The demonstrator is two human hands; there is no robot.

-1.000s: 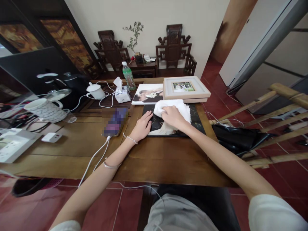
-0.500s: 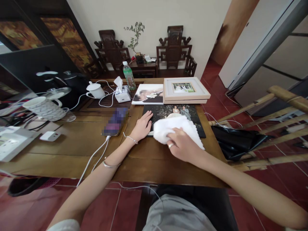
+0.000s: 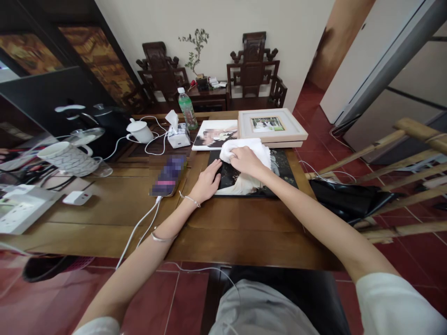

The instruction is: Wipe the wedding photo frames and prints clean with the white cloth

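A dark wedding photo panel (image 3: 284, 174) lies flat on the wooden table in front of me. My left hand (image 3: 208, 180) rests with fingers stretched out over its left edge. Gripped in my right hand (image 3: 245, 161) is a white fluffy cloth (image 3: 260, 150), pressed against the upper part of the panel. The cloth and my forearm hide much of the picture. Just behind, a white-edged photo panel (image 3: 223, 128) lies beside a stack of light wooden picture frames (image 3: 295, 125), the top one holding a small photo.
Left of my hand lies a blurred phone (image 3: 168, 177) on a white cable. Farther back stand a tissue box (image 3: 179, 136), a green-labelled bottle (image 3: 187, 109), a lidded white cup (image 3: 139, 131) and a patterned mug (image 3: 64, 156). A power strip (image 3: 24, 211) sits at the left. A bamboo chair (image 3: 370, 144) is at the right.
My right hand has moved the cloth away from me and slightly left, from the panel's near edge to its far edge. The left hand has stayed in place.
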